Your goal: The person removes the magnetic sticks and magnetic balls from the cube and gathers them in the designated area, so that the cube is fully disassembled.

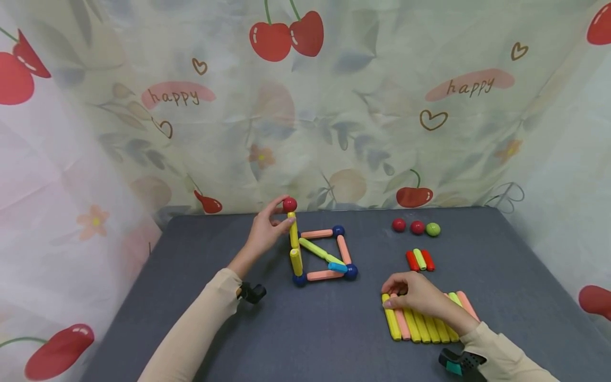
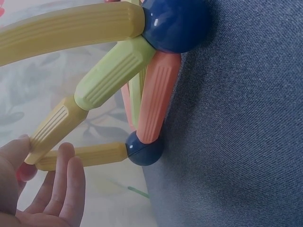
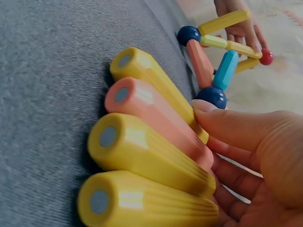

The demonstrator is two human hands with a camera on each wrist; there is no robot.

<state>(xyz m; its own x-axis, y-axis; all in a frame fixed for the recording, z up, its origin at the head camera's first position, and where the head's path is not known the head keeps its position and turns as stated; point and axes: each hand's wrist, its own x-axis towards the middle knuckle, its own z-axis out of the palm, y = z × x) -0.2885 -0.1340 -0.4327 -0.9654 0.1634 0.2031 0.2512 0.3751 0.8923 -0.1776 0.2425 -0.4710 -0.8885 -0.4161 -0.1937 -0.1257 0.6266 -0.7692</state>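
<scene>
A frame of magnetic rods and balls stands on the table, with pink rods joining dark blue balls at its base. My left hand pinches the red ball and the tip of a yellow rod at its top. In the left wrist view a light green rod links that yellow rod to a blue ball. My right hand pinches the far end of the leftmost yellow rod in a row. Its other fingers lie behind the neighbouring rods.
Two red balls and a green ball sit at the back right. Short red and green rods lie in front of them. A blue rod leans from the frame's near right ball. A printed curtain hangs behind the table.
</scene>
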